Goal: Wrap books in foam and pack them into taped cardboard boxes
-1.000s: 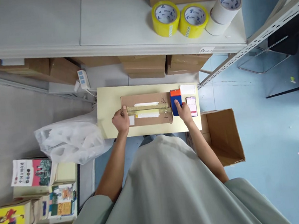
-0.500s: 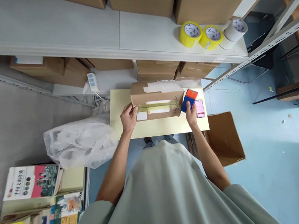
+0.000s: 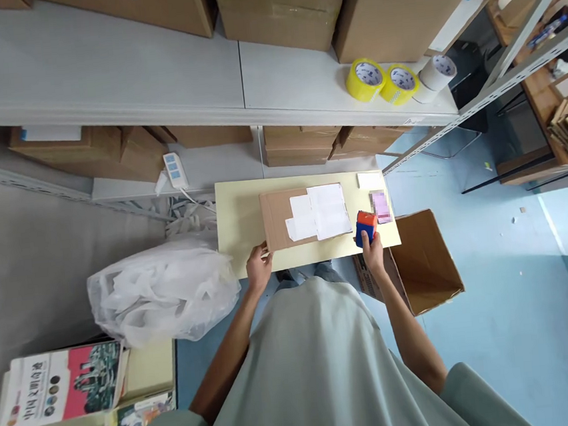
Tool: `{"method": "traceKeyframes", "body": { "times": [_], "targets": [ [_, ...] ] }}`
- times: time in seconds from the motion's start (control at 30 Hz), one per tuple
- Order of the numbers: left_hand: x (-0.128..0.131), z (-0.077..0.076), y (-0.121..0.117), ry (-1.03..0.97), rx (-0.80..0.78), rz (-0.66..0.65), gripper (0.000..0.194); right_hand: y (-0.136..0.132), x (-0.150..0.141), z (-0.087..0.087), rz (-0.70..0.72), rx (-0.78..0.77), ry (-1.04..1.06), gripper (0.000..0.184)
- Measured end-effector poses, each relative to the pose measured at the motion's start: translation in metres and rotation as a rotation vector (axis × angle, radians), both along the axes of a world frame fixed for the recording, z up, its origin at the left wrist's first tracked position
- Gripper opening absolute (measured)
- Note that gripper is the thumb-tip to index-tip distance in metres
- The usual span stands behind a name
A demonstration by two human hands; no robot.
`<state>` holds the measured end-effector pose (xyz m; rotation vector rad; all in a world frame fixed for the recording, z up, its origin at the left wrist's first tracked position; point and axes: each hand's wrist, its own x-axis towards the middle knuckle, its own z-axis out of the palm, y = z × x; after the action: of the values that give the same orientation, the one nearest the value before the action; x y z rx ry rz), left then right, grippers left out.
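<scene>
A brown cardboard box (image 3: 277, 220) with white labels on its upper face lies on a small pale yellow table (image 3: 237, 217). My left hand (image 3: 258, 267) is at the box's near left corner, fingers curled against its edge. My right hand (image 3: 371, 251) is closed on a blue and orange tape dispenser (image 3: 365, 226) at the box's right end. A phone (image 3: 380, 206) lies on the table just right of the dispenser, with a white paper slip (image 3: 370, 180) beyond it.
An open cardboard box (image 3: 426, 259) stands on the blue floor to the right of the table. A white plastic bag (image 3: 164, 291) lies to the left, books (image 3: 60, 388) at lower left. Shelving behind holds cartons and yellow tape rolls (image 3: 382, 80).
The box has been turned over away from me: the taped seam side is gone from view and the labelled face is up. Both hands have drawn back to the table's near edge.
</scene>
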<state>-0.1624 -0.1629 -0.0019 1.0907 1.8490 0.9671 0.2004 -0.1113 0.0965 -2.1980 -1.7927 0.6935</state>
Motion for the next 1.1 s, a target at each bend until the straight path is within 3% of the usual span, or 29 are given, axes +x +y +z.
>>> {"method": "traceKeyframes", "body": {
  "times": [0.1, 0.23, 0.47, 0.57, 0.67, 0.9, 1.0, 1.1],
  "targets": [
    [-0.016, 0.006, 0.007, 0.019, 0.061, -0.038, 0.043, 0.002, 0.01, 0.019, -0.148, 0.091, 0.152, 0.066],
    [-0.036, 0.039, 0.046, 0.093, 0.268, 0.026, 0.055, 0.044, 0.006, 0.05, -0.078, 0.25, 0.184, 0.066],
    [-0.022, 0.145, 0.13, 0.125, 0.59, 0.009, 0.049, 0.191, -0.053, 0.102, 0.326, 0.485, 0.129, 0.059],
    [-0.008, 0.183, 0.148, 0.134, 0.679, -0.013, 0.048, 0.256, -0.085, 0.121, 0.474, 0.504, 0.031, 0.053],
    [0.005, 0.211, 0.158, 0.137, 0.716, -0.016, 0.045, 0.306, -0.115, 0.136, 0.568, 0.516, -0.051, 0.052],
    [0.05, 0.244, 0.173, 0.144, 0.726, 0.005, 0.039, 0.368, -0.166, 0.152, 0.698, 0.454, -0.163, 0.045],
    [0.073, 0.245, 0.18, 0.146, 0.723, -0.022, 0.043, 0.382, -0.175, 0.154, 0.746, 0.459, -0.129, 0.043],
    [0.092, 0.234, 0.186, 0.155, 0.671, -0.052, 0.044, 0.383, -0.167, 0.153, 0.752, 0.591, -0.031, 0.043]
  ]
}}
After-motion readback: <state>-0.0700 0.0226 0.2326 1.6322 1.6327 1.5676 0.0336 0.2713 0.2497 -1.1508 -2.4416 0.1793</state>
